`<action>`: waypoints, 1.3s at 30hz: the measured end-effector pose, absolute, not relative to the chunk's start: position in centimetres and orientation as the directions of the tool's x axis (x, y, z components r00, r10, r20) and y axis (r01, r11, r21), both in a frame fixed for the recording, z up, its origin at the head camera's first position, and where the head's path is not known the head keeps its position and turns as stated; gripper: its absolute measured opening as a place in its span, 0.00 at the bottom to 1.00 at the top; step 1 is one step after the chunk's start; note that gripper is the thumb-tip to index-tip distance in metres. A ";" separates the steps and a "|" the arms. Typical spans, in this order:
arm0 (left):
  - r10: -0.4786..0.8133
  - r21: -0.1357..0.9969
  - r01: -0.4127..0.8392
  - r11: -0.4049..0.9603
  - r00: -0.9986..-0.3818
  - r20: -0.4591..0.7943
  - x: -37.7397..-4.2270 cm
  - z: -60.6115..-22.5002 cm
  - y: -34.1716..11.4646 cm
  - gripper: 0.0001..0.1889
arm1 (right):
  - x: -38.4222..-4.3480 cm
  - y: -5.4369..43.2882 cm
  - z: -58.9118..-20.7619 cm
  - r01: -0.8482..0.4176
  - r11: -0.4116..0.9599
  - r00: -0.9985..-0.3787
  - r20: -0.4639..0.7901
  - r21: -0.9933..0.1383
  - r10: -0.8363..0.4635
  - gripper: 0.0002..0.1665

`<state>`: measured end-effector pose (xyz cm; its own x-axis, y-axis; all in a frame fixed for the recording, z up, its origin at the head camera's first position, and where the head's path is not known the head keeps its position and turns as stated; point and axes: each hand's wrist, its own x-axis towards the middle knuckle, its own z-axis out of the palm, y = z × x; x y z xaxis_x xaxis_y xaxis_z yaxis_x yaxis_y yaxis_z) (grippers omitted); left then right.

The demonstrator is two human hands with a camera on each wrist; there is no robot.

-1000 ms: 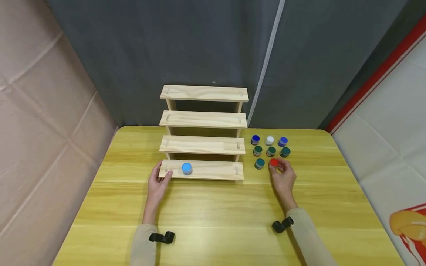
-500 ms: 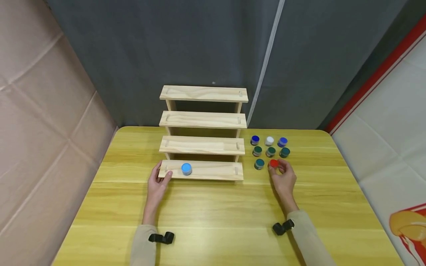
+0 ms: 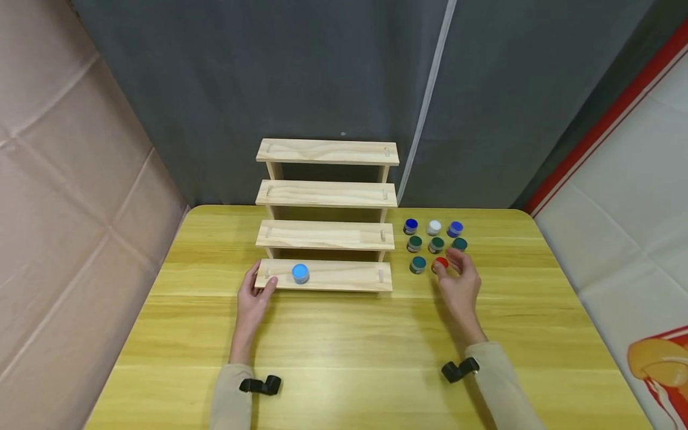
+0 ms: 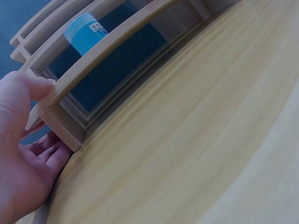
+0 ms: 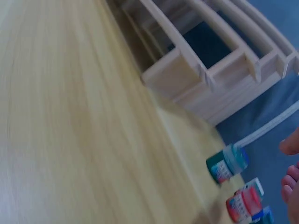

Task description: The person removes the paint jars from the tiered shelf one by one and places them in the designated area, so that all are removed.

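Note:
My left hand (image 3: pixel 252 303) grips the left end of the lowest tier of a wooden step rack (image 3: pixel 344 276), its thumb on top of the plank and its other fingers below, beside the rack's leg. On that tier stands a light blue paint jar (image 3: pixel 300 274), whose label shows in the left wrist view. My right hand (image 3: pixel 461 288) hovers by a red-capped paint jar (image 3: pixel 441 261) and partly covers it in the head view. In the right wrist view, thumb and fingers are apart from this red jar (image 5: pixel 243 205), which stands on the table.
Several more jars stand in rows right of the rack: a white-capped jar (image 3: pixel 434 226), a dark blue-capped jar (image 3: pixel 411 225), a violet-blue jar (image 3: pixel 455 227) and green-capped jars, such as a green jar (image 3: pixel 418 264). A grey curtain (image 3: pixel 242 89) hangs behind the wooden table (image 3: pixel 349 358).
My right hand has let go of the red jar, its fingers spreading and rising slightly. That jar stays in its place. The left hand keeps its hold on the rack.

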<state>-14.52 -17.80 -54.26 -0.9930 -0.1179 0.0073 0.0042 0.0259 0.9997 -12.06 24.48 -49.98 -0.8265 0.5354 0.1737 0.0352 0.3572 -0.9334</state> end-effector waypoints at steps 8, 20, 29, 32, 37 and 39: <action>-0.121 0.999 -0.005 0.040 -0.993 -0.001 -14.5 -54.4 -17.9 0.35 | -11.6 22.6 -47.9 -0.058 0.330 -0.848 0.221 -0.942 0.482 0.23; -0.113 1.000 0.002 0.020 -0.994 0.004 -14.4 -54.2 -17.8 0.35 | -11.4 19.0 -45.3 -0.178 0.251 -0.875 0.270 -0.951 0.402 0.23; -0.119 0.999 -0.001 0.044 -0.993 0.004 -14.6 -54.6 -17.9 0.34 | -11.7 16.3 -44.2 -0.277 0.130 -0.905 0.304 -0.952 0.299 0.24; -0.116 0.999 0.005 0.043 -0.993 0.010 -14.6 -54.6 -17.9 0.34 | -11.7 15.2 -44.0 -0.268 0.106 -0.923 0.287 -0.957 0.258 0.24; -0.120 0.999 0.004 0.042 -0.993 0.009 -14.6 -54.6 -17.9 0.34 | -11.9 13.2 -43.8 -0.252 0.095 -0.949 0.265 -0.963 0.172 0.24; -0.121 0.999 0.001 0.041 -0.993 0.006 -14.7 -54.7 -17.9 0.34 | -12.0 12.4 -43.8 -0.250 0.098 -0.954 0.263 -0.963 0.146 0.23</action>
<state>-14.66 -17.95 -54.65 -0.9927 -0.1206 0.0061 0.0012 0.0411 0.9992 -12.04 12.40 -43.79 -0.9537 0.1463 0.2629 -0.2504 0.0985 -0.9631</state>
